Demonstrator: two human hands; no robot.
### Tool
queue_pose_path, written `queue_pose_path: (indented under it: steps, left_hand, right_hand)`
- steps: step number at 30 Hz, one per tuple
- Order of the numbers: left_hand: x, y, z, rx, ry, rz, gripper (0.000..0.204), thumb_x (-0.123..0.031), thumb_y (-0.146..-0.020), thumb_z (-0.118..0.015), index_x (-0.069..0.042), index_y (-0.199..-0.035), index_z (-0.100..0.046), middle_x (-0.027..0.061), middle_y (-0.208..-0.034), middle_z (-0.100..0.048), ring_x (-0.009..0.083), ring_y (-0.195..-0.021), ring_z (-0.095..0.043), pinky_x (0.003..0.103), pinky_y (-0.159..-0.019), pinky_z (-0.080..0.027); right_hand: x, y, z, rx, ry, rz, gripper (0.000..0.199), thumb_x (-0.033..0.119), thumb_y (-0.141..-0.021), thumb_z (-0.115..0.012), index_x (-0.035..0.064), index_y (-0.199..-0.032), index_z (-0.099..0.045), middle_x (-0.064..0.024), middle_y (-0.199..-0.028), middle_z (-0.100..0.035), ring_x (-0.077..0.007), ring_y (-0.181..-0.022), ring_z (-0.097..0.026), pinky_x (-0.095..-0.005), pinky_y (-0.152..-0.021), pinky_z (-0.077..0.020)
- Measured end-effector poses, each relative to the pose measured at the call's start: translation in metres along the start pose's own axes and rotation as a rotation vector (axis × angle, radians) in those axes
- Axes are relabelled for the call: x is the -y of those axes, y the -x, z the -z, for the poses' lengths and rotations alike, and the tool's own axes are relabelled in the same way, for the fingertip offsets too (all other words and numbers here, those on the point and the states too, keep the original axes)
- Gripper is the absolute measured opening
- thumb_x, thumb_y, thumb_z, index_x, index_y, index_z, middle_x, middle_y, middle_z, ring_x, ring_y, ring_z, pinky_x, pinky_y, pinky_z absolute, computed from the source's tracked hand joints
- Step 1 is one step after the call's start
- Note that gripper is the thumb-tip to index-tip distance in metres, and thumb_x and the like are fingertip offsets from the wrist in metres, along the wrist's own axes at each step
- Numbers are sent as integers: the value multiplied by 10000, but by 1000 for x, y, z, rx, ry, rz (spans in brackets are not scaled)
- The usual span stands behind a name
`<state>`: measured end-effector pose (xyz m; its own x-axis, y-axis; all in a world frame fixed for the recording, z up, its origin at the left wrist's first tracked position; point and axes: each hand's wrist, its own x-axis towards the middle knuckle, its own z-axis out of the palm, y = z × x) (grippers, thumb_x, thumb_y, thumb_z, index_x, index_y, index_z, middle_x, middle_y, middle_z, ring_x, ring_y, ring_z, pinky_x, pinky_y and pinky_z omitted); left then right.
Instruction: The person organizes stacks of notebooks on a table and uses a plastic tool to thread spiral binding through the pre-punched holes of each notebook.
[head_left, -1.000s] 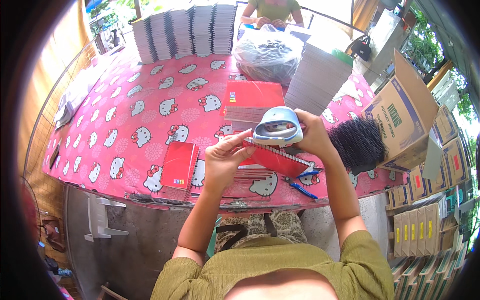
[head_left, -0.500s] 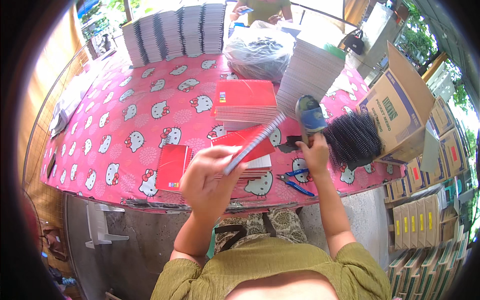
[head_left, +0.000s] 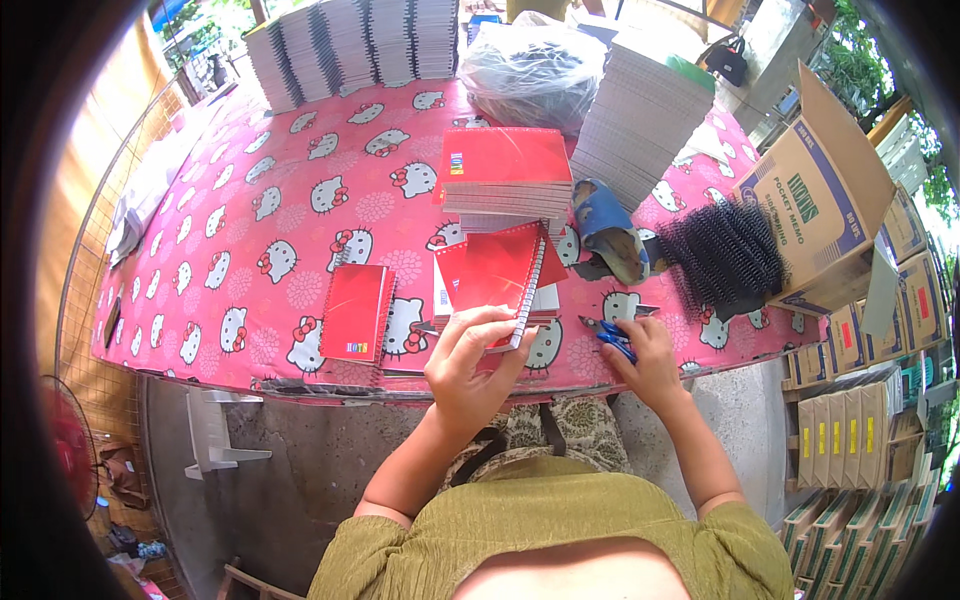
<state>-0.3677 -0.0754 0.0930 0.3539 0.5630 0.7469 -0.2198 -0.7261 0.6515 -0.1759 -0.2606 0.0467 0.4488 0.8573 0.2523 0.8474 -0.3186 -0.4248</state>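
A red spiral notebook (head_left: 502, 262) is tilted up in my left hand (head_left: 470, 362), its coil edge along the right side, thumb and fingers pinching the near end. Under it lies a pile of red-covered notebooks (head_left: 448, 268). My right hand (head_left: 648, 362) is closed round the blue handles of small cutting pliers (head_left: 612, 335), jaws pointing left, at the table's near edge. Just beyond the pliers rests a worn blue and tan rounded object (head_left: 608, 232), its kind unclear. To its right is a heap of black binding coils (head_left: 722, 262).
A small stack of red notebooks (head_left: 352, 312) lies left on the pink patterned tablecloth (head_left: 285, 210). Behind stand a larger red stack (head_left: 506, 155), a tall leaning paper stack (head_left: 645, 125), a plastic bag (head_left: 532, 75) and spiral-bound stacks (head_left: 350, 45). An open carton (head_left: 815, 205) stands right.
My right hand has let go of the blue and tan object, now lying on the table, and taken hold of the pliers. The notebook in my left hand has turned, its red cover now showing.
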Motion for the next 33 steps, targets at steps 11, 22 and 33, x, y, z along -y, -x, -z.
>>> queue_pose_path:
  steps: [11,22,33]
  left_hand:
    - [0,1,2,34,-50,-100,243,75,-691,-804,5,-877,-665,151,-931,-688,256,-857,-678,357,-742,-548]
    - [-2,1,8,25,-28,-126,276,108,-680,-779,7,-920,-686,140,-916,-697,293,-866,-686,416,-825,-546]
    - [38,-10,81,-770,271,279,233,-86,-883,-704,-60,-854,-475,136,-987,-654,170,-883,-608,318,-735,-529]
  right_hand:
    - [105,-17,52,2,-343,118,430,262,-821,-737,19,-1161,-638,-165,-1070,-601,-289,-981,-603,-378,-849,-486]
    - [101,-23,48,99,-602,92,377,276,-861,-715,2,-1112,-649,-141,-1013,-621,-257,-946,-629,-378,-772,-516]
    - [40,-18,17,-187,-232,-62,454,287,-773,-761,4,-1109,-648,-196,-1132,-586,-348,-1069,-556,-436,-915,-442]
